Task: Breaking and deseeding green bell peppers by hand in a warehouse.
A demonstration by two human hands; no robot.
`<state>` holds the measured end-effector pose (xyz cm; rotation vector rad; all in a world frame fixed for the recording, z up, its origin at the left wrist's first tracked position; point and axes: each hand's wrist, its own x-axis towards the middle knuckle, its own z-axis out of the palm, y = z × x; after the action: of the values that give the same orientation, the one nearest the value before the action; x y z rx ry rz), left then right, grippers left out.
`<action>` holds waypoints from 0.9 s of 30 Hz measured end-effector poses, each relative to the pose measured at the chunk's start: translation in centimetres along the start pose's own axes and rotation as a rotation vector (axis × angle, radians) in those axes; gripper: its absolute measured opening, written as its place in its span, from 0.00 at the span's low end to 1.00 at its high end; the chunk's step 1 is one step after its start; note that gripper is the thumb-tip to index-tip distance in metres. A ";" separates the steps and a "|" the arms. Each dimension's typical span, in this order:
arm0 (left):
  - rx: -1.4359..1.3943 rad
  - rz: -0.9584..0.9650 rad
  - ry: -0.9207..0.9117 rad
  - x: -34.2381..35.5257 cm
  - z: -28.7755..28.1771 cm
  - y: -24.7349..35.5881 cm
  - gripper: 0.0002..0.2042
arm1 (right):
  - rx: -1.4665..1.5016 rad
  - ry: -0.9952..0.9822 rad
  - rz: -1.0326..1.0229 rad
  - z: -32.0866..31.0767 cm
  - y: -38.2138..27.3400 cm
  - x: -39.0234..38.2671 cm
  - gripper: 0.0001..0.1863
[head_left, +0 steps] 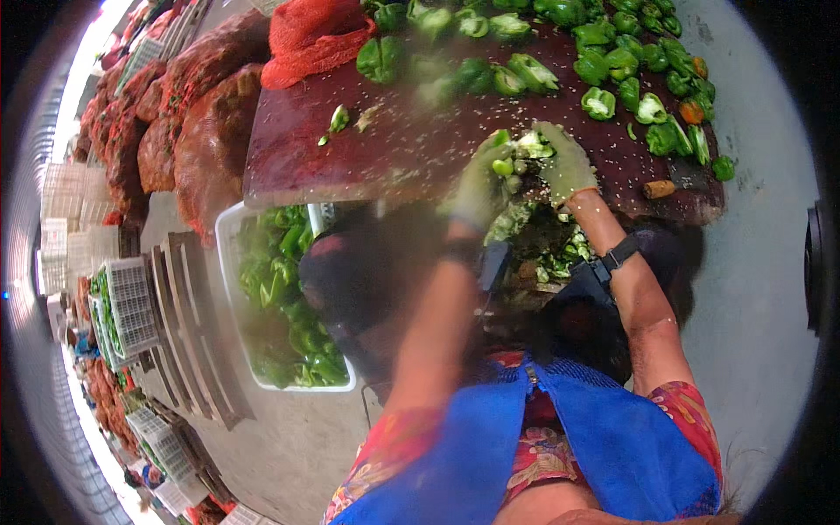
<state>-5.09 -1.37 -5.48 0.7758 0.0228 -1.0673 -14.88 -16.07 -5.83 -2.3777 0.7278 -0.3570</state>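
Observation:
My left hand [481, 179], in a pale green glove and blurred, is closed on green pepper pieces [503, 164] at the near edge of the dark red board [341, 166]. My right hand [567, 166], gloved alike, curls round a pale, seeded pepper piece [532, 144] beside it. Just below the hands, pepper scraps and cores [562, 262] lie between my legs. Cut and whole green peppers [599, 103] are spread over the board's back and right, among scattered seeds, with a small brown stub [659, 189] near the front right corner.
A white crate of green peppers [289, 315] stands left of my legs. A red mesh bag [311, 39] lies at the board's back left. Full mesh sacks [214, 144], wooden pallets [188, 324] and stacked crates [127, 306] line the left. Grey floor [752, 262] shows at the right.

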 end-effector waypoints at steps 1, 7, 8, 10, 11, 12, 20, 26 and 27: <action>-0.024 0.001 0.004 -0.4 0.3 0.1 0.20 | 0.071 0.001 0.016 -0.5 -0.7 -0.1 0.37; 0.058 0.180 0.102 -1.3 -0.1 -1.0 0.12 | -0.133 0.197 -0.078 1.6 2.2 0.0 0.35; 0.099 0.204 0.081 -1.6 0.0 -1.0 0.11 | 0.123 0.202 -0.008 2.0 3.1 0.2 0.32; 0.048 0.161 0.092 -0.2 -2.2 -1.5 0.11 | 0.471 0.173 0.220 2.8 1.9 1.4 0.25; 0.021 0.136 0.096 0.5 -3.2 -1.8 0.11 | 0.636 0.188 0.341 3.0 1.3 1.8 0.22; 0.031 0.134 0.097 0.3 -2.5 -2.0 0.12 | 0.667 0.216 0.406 2.6 0.8 1.8 0.19; 0.071 0.051 0.107 -1.4 2.2 -0.8 0.17 | 0.209 0.417 0.041 0.8 -2.9 0.3 0.13; 0.060 0.055 0.088 -0.5 2.6 -1.5 0.16 | 0.393 0.132 0.276 0.0 -5.0 -0.5 0.12; 0.094 0.018 0.111 -0.9 3.4 -1.1 0.16 | 0.389 0.134 0.281 -0.5 -5.4 -0.6 0.12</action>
<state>-7.58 -2.87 -3.24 0.9180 0.0599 -1.0128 -13.35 -12.45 -2.04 -1.8722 0.9463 -0.4911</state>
